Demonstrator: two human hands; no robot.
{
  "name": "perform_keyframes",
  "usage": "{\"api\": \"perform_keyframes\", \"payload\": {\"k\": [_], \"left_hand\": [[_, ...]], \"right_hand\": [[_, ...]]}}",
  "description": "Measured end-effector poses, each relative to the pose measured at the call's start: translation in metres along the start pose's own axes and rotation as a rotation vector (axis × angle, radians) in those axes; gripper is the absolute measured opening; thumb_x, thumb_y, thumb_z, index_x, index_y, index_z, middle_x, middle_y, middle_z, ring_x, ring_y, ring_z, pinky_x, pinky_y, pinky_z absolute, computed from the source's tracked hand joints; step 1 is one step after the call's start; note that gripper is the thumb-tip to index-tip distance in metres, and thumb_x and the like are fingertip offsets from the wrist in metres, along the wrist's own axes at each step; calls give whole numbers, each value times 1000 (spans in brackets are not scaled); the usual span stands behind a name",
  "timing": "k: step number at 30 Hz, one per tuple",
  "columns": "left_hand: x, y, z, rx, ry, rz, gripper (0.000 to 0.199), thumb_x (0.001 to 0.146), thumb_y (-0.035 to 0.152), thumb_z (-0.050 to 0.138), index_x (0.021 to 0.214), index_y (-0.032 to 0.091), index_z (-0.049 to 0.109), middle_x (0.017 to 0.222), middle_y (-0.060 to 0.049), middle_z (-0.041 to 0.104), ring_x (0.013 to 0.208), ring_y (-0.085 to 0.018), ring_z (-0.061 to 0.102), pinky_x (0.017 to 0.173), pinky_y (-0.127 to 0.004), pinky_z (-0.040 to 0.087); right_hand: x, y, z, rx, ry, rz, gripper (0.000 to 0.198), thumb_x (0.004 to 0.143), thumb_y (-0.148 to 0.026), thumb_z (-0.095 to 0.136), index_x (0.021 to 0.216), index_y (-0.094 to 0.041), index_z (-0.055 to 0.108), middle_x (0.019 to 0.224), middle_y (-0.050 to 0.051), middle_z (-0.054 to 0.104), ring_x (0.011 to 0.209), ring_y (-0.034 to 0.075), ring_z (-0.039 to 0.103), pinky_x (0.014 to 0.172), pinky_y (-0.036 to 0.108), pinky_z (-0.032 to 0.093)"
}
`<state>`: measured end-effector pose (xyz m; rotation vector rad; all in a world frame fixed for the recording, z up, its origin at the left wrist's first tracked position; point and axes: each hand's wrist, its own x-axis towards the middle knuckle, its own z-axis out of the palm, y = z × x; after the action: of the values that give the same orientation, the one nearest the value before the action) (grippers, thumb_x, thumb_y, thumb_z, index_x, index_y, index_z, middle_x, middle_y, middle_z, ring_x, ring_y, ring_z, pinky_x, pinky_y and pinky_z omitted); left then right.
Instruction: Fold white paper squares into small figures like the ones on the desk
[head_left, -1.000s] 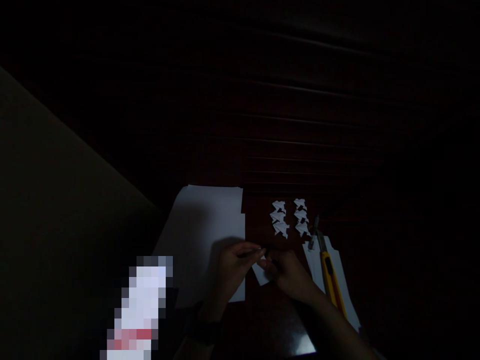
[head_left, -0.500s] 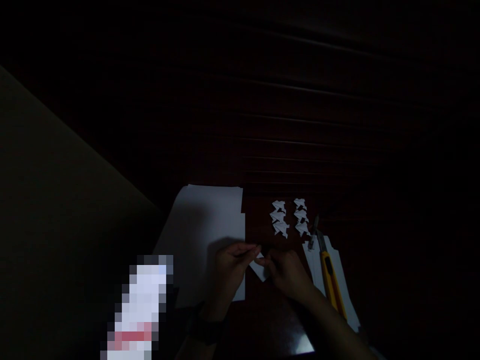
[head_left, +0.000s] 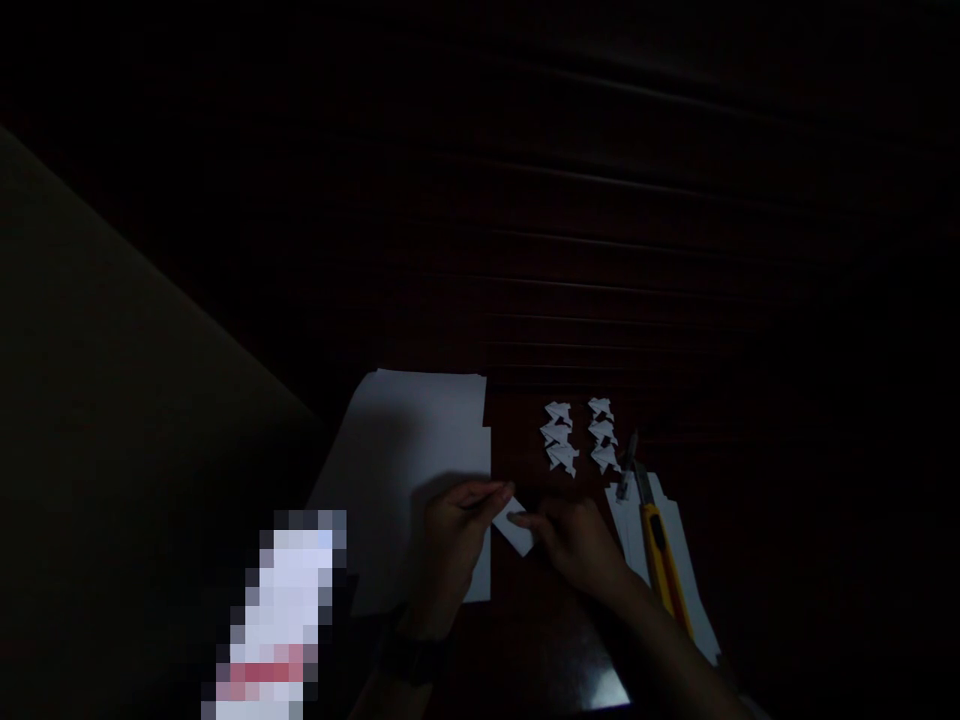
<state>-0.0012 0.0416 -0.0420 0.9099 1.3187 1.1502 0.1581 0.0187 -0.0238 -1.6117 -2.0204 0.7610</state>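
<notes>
A small folded piece of white paper is held between both hands over the dark table. My left hand, with a dark band on its wrist, pinches the paper's upper left corner between thumb and fingers. My right hand is closed at the paper's right edge, a fingertip lying over its face and the other fingers curled under, partly hidden. Beyond the hands stand several folded paper figures in two columns, a left column and a right column.
Large white sheets lie at the left, partly under my left forearm. At the right a yellow utility knife rests on white paper strips, beside a small metallic tool. A pixelated pale shape covers the lower left.
My left hand has shifted slightly left and up with the paper's corner. More of the paper's face shows between the hands; my right hand has barely moved.
</notes>
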Motion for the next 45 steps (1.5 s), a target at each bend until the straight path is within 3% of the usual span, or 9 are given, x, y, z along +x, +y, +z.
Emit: {"api": "perform_keyframes", "payload": {"k": [9,14,17,21,25,29,33,37,45], "left_hand": [[7,1,-7,-111,96,33,23,66,28,75,82,14,69,80,-6,71,71,-17,66,60,-23,50],[6,0,-5,-157,-21,78,16,69,24,73,81,14,67,82,-5,71,78,-17,66,69,-24,51],[4,1,-3,-139,-111,92,14,70,23,72,81,15,67,84,-6,72,81,-19,66,74,-27,51],[2,4,-4,103,-248,206,12,71,23,71,81,17,71,87,-6,73,83,-21,66,75,-29,52],[4,-1,-7,391,-281,351,11,78,24,64,82,23,74,85,-3,73,80,-19,66,75,-28,51],[4,-7,-7,494,-311,390,18,83,23,56,88,25,73,90,-1,73,83,-17,66,77,-27,50],[0,-3,-5,473,-350,299,17,82,21,56,86,23,73,85,-1,74,78,-16,67,70,-23,50],[-5,7,-4,465,-412,256,17,82,21,56,80,22,72,77,-1,73,70,-15,65,63,-21,48],[-2,8,-4,351,-456,199,17,80,28,58,80,21,73,79,-4,73,72,-19,65,64,-25,48]], "right_hand": [[-3,0,-1,-15,98,32,40,88,-45,48,63,-18,62,55,0,56,50,12,51,50,23,33],[-2,-8,-2,116,262,-40,34,75,-42,67,99,-18,60,93,6,65,84,20,59,72,28,44],[-1,-7,-1,184,210,-120,14,86,-31,56,92,-21,64,90,5,66,85,19,60,76,29,45],[1,6,-1,145,192,-187,14,87,-24,54,84,-21,67,84,5,67,82,19,61,76,31,46],[3,16,-6,96,170,-221,13,85,-22,56,89,-22,69,89,6,68,84,21,61,77,32,46],[4,15,-9,194,166,-156,13,84,-19,58,84,-22,70,86,4,70,81,19,63,75,30,47],[4,12,-11,418,149,21,11,81,-24,62,78,-21,71,78,3,71,74,17,64,68,26,48],[4,13,-14,419,119,169,12,77,-28,65,72,-18,71,70,2,70,65,17,63,59,25,45],[7,13,-17,445,98,152,14,75,-29,66,72,-16,69,69,2,68,64,16,60,59,25,43]]}}
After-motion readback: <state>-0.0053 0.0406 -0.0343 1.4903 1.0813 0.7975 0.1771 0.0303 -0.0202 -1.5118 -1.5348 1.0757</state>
